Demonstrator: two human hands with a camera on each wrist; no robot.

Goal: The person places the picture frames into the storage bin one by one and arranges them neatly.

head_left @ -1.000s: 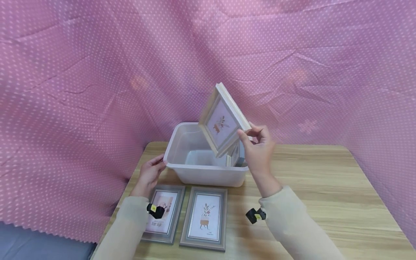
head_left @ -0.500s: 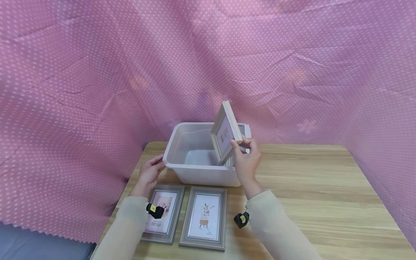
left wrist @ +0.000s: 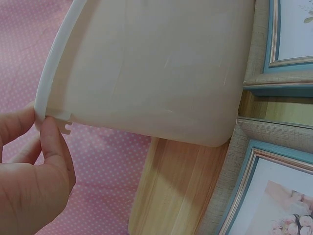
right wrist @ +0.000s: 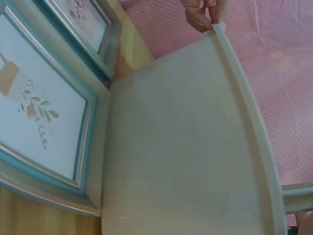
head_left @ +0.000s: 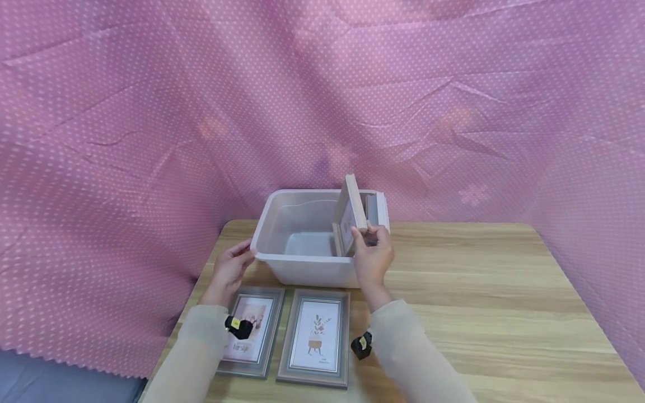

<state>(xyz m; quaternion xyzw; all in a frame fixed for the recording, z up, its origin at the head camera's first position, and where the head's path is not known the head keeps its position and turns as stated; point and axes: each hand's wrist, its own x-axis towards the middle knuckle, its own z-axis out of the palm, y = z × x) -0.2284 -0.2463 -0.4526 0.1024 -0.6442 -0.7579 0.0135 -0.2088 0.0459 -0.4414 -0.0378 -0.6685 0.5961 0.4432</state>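
My right hand (head_left: pixel 374 257) pinches the lower near corner of a pale wooden picture frame (head_left: pixel 350 210) between thumb and fingers. The frame stands on a slant, its lower part inside a white plastic bin (head_left: pixel 308 271) and its top above the rim. Only a strip of that frame and a bit of the hand show at the edge of the right wrist view. At the bin's left front corner, my left hand (head_left: pixel 230 272) grips the rim, thumb and fingers on either side of it in the left wrist view. More picture frames (head_left: pixel 372 208) stand at the bin's right end.
Two grey picture frames lie face up before the bin: one with a flower photo (head_left: pixel 258 327), partly behind the left wrist camera, and one with a potted plant print (head_left: pixel 314 338). The wooden table (head_left: pixel 484 296) extends to the right. A pink dotted cloth (head_left: pixel 453 112) hangs behind.
My right hand has lowered the picture frame down into the bin and turned it more edge-on, moving left and down. The left hand has stayed at the rim.
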